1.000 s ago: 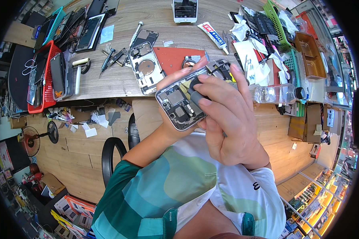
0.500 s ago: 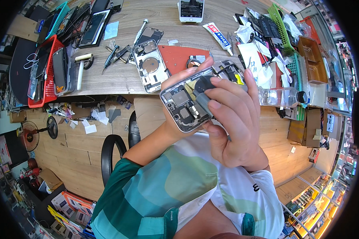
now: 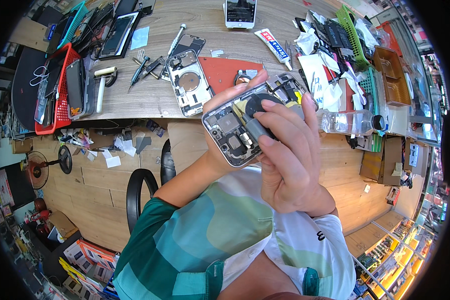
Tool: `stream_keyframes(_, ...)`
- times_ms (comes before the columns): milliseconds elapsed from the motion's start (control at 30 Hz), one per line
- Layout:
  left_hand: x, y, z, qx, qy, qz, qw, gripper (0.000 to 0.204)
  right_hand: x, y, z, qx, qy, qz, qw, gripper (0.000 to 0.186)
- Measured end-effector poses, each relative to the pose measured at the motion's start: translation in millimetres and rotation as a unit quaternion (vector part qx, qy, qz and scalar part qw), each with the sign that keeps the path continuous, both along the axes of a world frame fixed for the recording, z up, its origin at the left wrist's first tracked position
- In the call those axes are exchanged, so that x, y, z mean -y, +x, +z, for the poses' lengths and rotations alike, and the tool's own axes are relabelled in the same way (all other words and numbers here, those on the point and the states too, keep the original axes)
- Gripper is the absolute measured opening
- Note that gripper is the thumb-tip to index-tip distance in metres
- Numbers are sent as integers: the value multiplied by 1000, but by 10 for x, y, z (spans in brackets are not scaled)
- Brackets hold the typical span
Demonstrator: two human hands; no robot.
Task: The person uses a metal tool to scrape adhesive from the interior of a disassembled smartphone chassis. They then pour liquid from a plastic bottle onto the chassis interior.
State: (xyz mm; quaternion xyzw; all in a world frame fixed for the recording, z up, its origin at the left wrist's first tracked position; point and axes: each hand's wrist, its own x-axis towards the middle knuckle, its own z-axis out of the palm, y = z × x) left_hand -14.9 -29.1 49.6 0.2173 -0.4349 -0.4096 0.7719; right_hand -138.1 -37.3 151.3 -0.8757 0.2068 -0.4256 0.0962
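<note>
My left hand (image 3: 228, 96) is wrapped around an opened phone (image 3: 228, 123), holding it tilted above the front edge of the bench. Chips, flex cables and a yellow patch show inside its silver frame. My right hand (image 3: 294, 172) is curled over the phone, its fingertips on a grey rolled piece (image 3: 257, 129) in the middle of it. The right thumb is partly hidden behind the phone's lower edge. Just beyond lie a detached phone back housing (image 3: 189, 82) with a round tan disc and a red mat (image 3: 217, 70).
Screwdrivers (image 3: 139, 72) and a white-handled hammer (image 3: 100, 92) lie to the left, beside a red basket (image 3: 61, 112). A propped phone (image 3: 240, 14) and a glue tube (image 3: 273, 47) are at the back. Papers and a clear bottle (image 3: 347, 122) crowd the right.
My right hand has shifted slightly left, its fingers bending more over the grey piece. More of the phone's right end shows. My left hand keeps its hold.
</note>
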Motion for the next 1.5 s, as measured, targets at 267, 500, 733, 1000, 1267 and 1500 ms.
stream_keyframes(267,3,-29,-59,24,-18,21,999,106,-8,8,-9,25,9,3,1000,28)
stream_keyframes(500,3,-28,-51,46,-25,36,998,106,-4,2,-25,36,16,26,999,29)
stream_keyframes(733,69,1,-89,87,-74,63,991,103,-9,16,-85,69,16,25,997,26)
stream_keyframes(1000,82,0,-92,88,-73,65,991,102,-38,11,-101,67,20,9,997,29)
stream_keyframes(1267,22,-63,-103,3,-2,19,1000,107,-46,-17,-44,43,29,1,999,29)
stream_keyframes(1500,86,-29,-133,80,-83,60,992,108,-26,-11,-68,35,27,7,999,30)
